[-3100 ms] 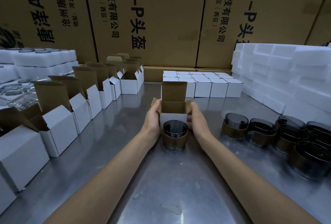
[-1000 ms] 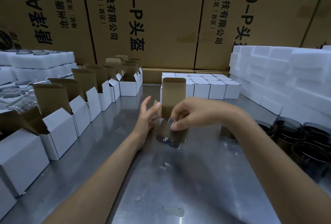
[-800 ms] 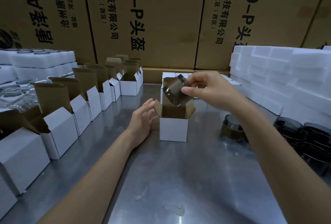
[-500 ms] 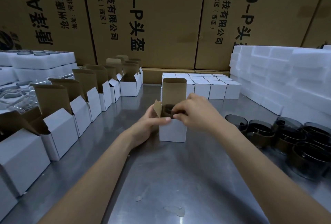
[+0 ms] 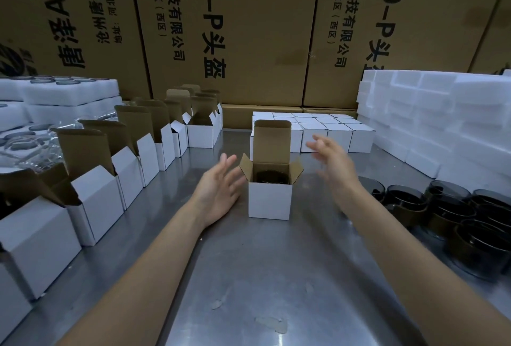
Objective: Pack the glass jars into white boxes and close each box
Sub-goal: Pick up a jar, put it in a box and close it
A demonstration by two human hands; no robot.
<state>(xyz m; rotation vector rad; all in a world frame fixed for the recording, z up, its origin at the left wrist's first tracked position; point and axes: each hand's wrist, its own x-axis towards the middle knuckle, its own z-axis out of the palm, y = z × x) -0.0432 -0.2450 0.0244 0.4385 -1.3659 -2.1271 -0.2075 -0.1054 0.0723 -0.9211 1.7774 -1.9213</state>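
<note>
One white box (image 5: 270, 200) stood at frame centre on the metal surface (image 5: 271, 276), flaps open, lid upright, a glass jar (image 5: 272, 177) seated inside. Left hand (image 5: 218, 193) lay spread just beside its left wall; right hand (image 5: 336, 163) hovered spread to its right, blurred. Loose jars (image 5: 442, 212) grouped at right edge.

Bare steel table (image 5: 265, 276) lies between open boxes (image 5: 96, 196) leftward and loose jars (image 5: 453, 215) rightward.
</note>
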